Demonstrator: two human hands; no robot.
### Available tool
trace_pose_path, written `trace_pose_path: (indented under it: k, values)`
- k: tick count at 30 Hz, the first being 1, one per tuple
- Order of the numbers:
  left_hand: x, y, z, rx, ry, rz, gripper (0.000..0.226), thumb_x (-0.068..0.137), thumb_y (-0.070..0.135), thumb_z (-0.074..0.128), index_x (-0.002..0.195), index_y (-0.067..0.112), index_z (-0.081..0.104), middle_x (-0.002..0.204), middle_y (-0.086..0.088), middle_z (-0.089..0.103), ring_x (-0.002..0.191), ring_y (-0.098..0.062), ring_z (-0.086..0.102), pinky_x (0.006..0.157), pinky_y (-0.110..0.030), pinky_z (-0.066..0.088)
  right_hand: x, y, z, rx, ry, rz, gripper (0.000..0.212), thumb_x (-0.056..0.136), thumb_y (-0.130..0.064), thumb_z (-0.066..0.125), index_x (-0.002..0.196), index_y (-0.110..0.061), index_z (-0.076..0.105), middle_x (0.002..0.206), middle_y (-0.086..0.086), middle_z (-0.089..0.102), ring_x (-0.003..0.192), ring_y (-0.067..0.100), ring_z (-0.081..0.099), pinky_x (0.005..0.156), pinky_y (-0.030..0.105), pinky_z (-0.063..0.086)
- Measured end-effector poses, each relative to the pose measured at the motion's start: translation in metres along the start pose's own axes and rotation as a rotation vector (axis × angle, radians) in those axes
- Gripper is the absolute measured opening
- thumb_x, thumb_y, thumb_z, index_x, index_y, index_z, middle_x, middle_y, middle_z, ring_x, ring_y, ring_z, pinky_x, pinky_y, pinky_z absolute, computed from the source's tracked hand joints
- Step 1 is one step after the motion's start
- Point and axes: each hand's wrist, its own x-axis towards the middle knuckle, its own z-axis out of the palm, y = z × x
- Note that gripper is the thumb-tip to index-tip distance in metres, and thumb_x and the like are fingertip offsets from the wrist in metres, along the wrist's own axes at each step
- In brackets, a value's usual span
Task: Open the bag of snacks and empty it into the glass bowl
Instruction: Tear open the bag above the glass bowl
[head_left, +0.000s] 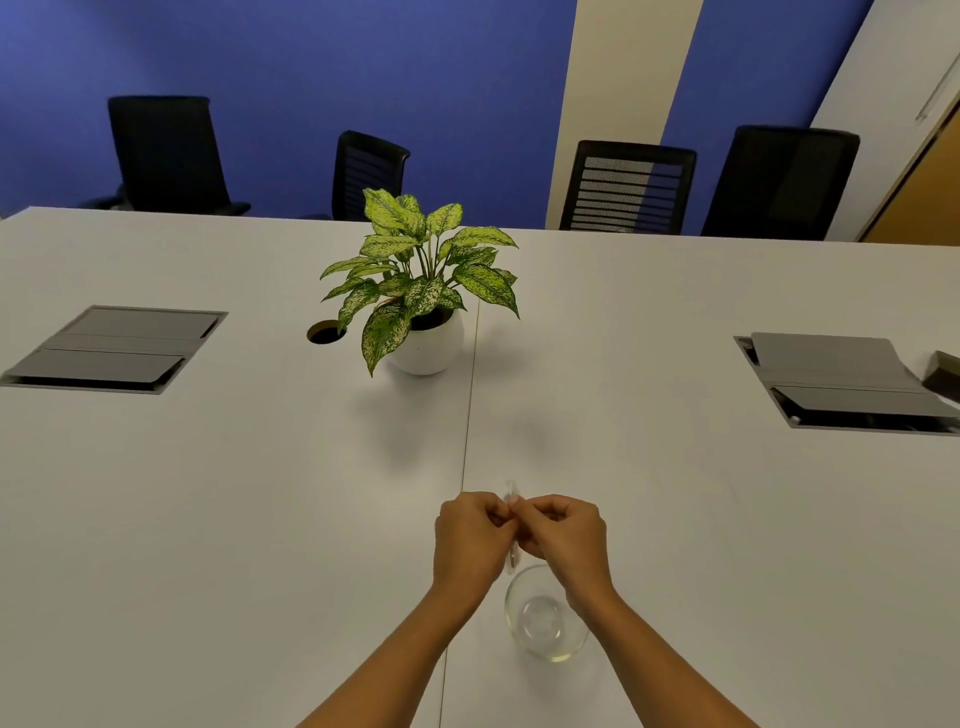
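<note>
A glass bowl is seen at 6 o'clock on the table, partly covered by the right wrist. Just past it, toward 12 o'clock, the left hand and right hand are curled shut, pinching a clear bag between them; it is edge-on and its contents cannot be made out. A plant is set farther off at 12 o'clock
</note>
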Motion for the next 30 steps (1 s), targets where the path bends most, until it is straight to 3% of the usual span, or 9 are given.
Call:
trace_pose_path:
  k: [5, 10, 14, 24, 30]
  values:
    - [0.004, -0.006, -0.001, -0.001, -0.026, 0.019, 0.012, 0.077, 0.020, 0.078, 0.066, 0.019, 0.074, 0.053, 0.016, 0.063, 0.050, 0.004, 0.064, 0.049, -0.002, 0.047, 0.003, -0.001, -0.001, -0.043, -0.058, -0.012, 0.012, 0.081, -0.025, 0.077, 0.072, -0.018, 0.079, 0.065, 0.001, 0.076, 0.063, 0.015, 0.075, 0.055, 0.020, 0.059]
    - [0.010, -0.016, -0.004, -0.071, -0.114, 0.002, 0.005, 0.077, 0.020, 0.079, 0.074, 0.017, 0.077, 0.067, 0.002, 0.074, 0.061, -0.011, 0.072, 0.065, -0.021, 0.061, 0.008, 0.001, -0.003, -0.102, -0.080, -0.010, 0.013, 0.086, -0.014, 0.071, 0.074, -0.016, 0.077, 0.072, 0.005, 0.075, 0.065, 0.017, 0.075, 0.058, 0.026, 0.062]
    - [0.010, -0.023, -0.007, -0.154, -0.206, 0.012, 0.009, 0.083, 0.021, 0.073, 0.085, 0.014, 0.078, 0.074, 0.001, 0.076, 0.067, -0.010, 0.073, 0.066, -0.018, 0.060, 0.011, 0.004, -0.005, -0.103, -0.077, 0.035, 0.012, 0.087, -0.011, 0.068, 0.079, -0.008, 0.076, 0.076, 0.009, 0.075, 0.068, 0.021, 0.075, 0.066, 0.033, 0.064]
    - [0.005, -0.027, -0.007, -0.286, -0.249, -0.013, 0.021, 0.095, 0.017, 0.056, 0.097, 0.010, 0.076, 0.087, -0.010, 0.077, 0.081, -0.018, 0.074, 0.078, -0.026, 0.060, 0.009, 0.008, -0.003, -0.019, -0.017, 0.034, 0.016, 0.087, -0.016, 0.069, 0.073, -0.016, 0.076, 0.074, 0.007, 0.076, 0.067, 0.020, 0.076, 0.066, 0.031, 0.064]
    - [0.004, -0.026, -0.006, -0.278, -0.216, 0.030, 0.018, 0.092, 0.020, 0.062, 0.084, 0.026, 0.077, 0.077, 0.001, 0.078, 0.074, -0.011, 0.074, 0.067, -0.018, 0.059, 0.004, 0.006, -0.002, 0.037, -0.022, 0.049, 0.009, 0.086, -0.019, 0.073, 0.080, -0.013, 0.077, 0.079, 0.007, 0.077, 0.069, 0.020, 0.076, 0.066, 0.029, 0.063]
